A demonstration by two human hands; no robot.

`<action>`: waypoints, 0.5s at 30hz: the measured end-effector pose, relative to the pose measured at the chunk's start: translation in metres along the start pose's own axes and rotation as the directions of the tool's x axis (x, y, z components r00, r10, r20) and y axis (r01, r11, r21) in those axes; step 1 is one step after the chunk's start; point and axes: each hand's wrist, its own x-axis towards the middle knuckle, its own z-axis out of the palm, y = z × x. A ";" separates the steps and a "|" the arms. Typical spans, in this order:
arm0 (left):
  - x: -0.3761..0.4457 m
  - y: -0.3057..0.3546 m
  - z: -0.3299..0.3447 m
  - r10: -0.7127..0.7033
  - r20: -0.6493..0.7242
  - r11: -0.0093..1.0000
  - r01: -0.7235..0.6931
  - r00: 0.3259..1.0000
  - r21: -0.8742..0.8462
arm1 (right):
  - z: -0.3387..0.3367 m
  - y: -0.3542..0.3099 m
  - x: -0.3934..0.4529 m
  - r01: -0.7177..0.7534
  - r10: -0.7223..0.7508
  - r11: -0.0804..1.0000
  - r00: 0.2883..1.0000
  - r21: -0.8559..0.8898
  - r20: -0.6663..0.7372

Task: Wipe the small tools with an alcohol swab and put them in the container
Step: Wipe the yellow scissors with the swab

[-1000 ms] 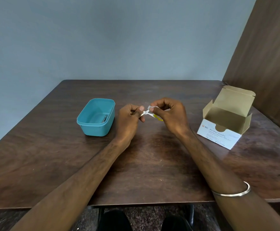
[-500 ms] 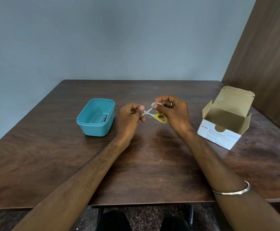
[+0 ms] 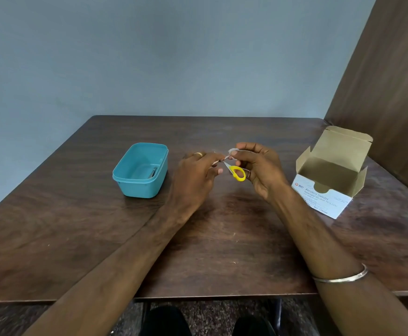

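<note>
- Head view: a dark wooden table (image 3: 222, 238) stands against a blue-grey wall, with a brown panel along its right edge.
- Both hands are raised over the middle of the table, close together, with a small pair of scissors (image 3: 234, 169) between them.
- The left hand (image 3: 193, 183) has its fingers curled, the tips pinching the scissors at the blade end; a ring shows on one finger. The blades themselves are mostly hidden by the fingers.
- The right hand (image 3: 263, 170) pinches a small white swab (image 3: 233, 151) between thumb and forefinger, just above the scissors; its lower fingers curl beside the yellow handle loop (image 3: 239, 173). Whether they hold the scissors cannot be told.
- A metal bangle (image 3: 341, 277) sits on the right forearm.
- A teal container (image 3: 141, 169), open, stands left of the hands, towards the table's left edge; a small dark metal tool (image 3: 153, 172) lies inside it against the right wall.
- A white box of alcohol swabs (image 3: 329, 183), lid flap up, sits near the right edge of the table.
</note>
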 end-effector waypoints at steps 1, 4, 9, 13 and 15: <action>-0.001 0.001 0.000 0.008 -0.022 1.000 -0.008 1.000 0.006 | 0.000 0.000 0.000 -0.021 0.021 1.000 1.000 0.003 0.020; -0.001 0.001 -0.001 0.001 -0.084 1.000 -0.001 0.996 0.003 | 0.002 0.000 -0.001 -0.072 0.071 0.997 0.995 0.005 0.069; 0.000 0.004 -0.001 -0.254 -0.077 0.941 0.227 0.964 -0.252 | -0.002 -0.002 -0.003 -0.049 0.052 0.998 0.996 -0.047 0.070; 0.002 0.006 -0.001 -0.547 0.101 0.641 0.493 0.831 -0.588 | -0.002 -0.003 -0.003 -0.037 0.045 0.993 0.996 -0.110 0.076; 0.003 0.006 -0.002 -0.604 0.161 0.520 0.539 0.780 -0.663 | 0.000 -0.001 -0.003 -0.029 0.045 0.986 0.994 -0.166 0.097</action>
